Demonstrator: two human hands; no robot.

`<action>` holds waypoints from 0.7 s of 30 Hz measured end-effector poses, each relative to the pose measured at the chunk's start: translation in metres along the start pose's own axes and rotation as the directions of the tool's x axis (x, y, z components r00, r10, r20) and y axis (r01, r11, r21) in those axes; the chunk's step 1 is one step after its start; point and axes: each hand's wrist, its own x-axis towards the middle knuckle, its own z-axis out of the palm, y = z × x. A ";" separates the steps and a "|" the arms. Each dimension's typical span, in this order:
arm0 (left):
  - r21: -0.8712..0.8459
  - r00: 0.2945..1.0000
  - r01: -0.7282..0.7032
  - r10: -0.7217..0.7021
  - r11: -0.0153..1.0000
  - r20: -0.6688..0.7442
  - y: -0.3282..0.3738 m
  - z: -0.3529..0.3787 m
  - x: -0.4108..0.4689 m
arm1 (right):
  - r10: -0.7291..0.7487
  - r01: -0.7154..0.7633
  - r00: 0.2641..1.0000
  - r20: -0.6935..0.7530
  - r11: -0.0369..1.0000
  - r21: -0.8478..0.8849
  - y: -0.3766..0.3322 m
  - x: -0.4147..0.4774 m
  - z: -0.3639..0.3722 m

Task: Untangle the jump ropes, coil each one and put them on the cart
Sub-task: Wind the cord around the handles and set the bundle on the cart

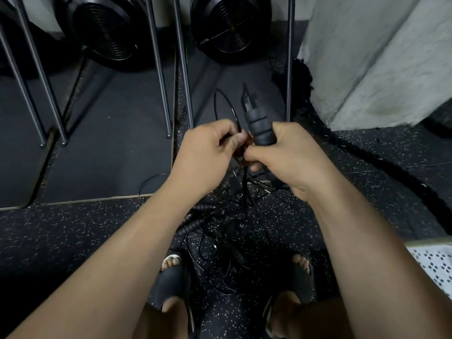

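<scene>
The right hand (291,155) is clamped round a ribbed black handle (259,128) pointing to 12 o'clock. At its 9 o'clock, touching it, the left hand (208,150) pinches a thin cord (234,116). The tangled jump ropes (220,231) lie on the floor (73,236) at 6 o'clock.

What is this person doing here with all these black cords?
A person is untangling jump ropes. The right hand grips one ribbed black handle, while the left hand pinches a thin cord beside it. The rest lie tangled on the speckled floor between the feet; none looks coiled yet.
</scene>
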 end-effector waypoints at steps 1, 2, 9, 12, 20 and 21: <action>-0.007 1.000 -0.001 0.001 1.000 -0.014 0.000 -0.001 -0.001 | -0.009 0.009 1.000 0.000 1.000 -0.007 0.000 0.000 0.000; -0.021 1.000 -0.001 0.001 1.000 -0.028 -0.001 -0.002 -0.001 | -0.022 0.022 1.000 0.010 1.000 -0.014 0.000 0.000 0.000; -0.397 0.989 0.031 -0.087 0.917 -0.123 0.005 -0.022 0.010 | -0.084 0.077 0.990 0.113 0.995 0.067 -0.007 -0.003 0.010; -0.456 0.988 0.058 -0.117 0.888 -0.103 0.007 -0.023 0.010 | -0.099 0.091 0.993 0.071 0.990 0.104 -0.008 -0.005 0.018; -0.475 0.988 0.005 -0.077 0.880 -0.134 0.013 -0.023 0.005 | -0.167 0.167 0.983 -0.080 0.986 -0.010 -0.011 -0.001 0.022; -0.485 0.988 0.007 -0.081 0.874 -0.133 0.014 -0.024 0.005 | -0.181 0.179 0.980 -0.085 0.983 -0.030 -0.011 -0.001 0.022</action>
